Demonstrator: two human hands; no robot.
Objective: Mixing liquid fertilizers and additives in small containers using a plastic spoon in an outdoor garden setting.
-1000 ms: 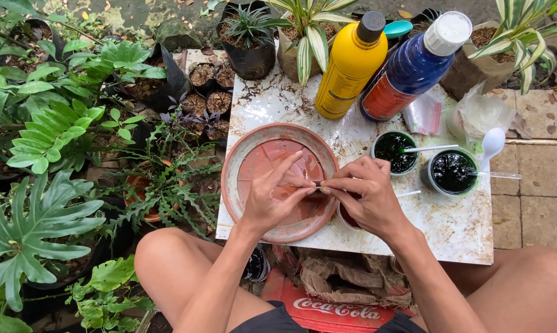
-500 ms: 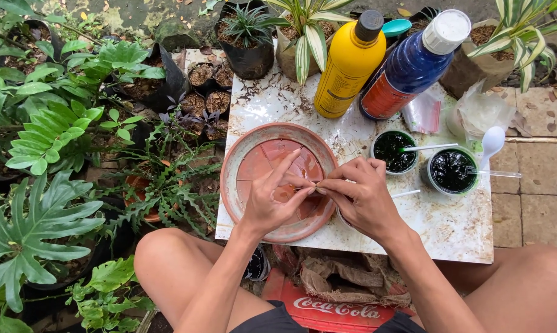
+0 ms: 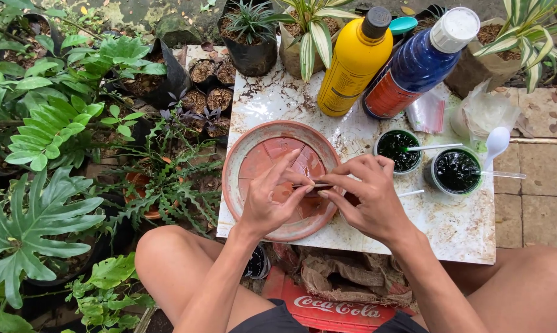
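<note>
Foliage (image 3: 50,123) fills the whole left side of the view, ferns and broad leaves crowding up to the left edge of the table (image 3: 463,228), a small white marbled slab flecked with soil. Paving tiles (image 3: 547,185) lie off its right edge. Along the far edge stand potted plants (image 3: 250,37), a yellow bottle (image 3: 352,68) and a blue bottle (image 3: 420,68) leaning together. A terracotta saucer (image 3: 247,154) takes up the near left corner, its rim reaching the near edge. Toward the right edge sit two small cups of dark green liquid (image 3: 456,171), each with a stick in it, a white spoon (image 3: 495,143) and a clear plastic bag (image 3: 482,111) just beside them. The near right corner is bare slab, the only open room.

Above the saucer, the left hand (image 3: 267,203) and right hand (image 3: 368,197) meet; the fingers of both are pinched closed on a thin dark strip (image 3: 312,185) held level between them. What the strip is cannot be told.
</note>
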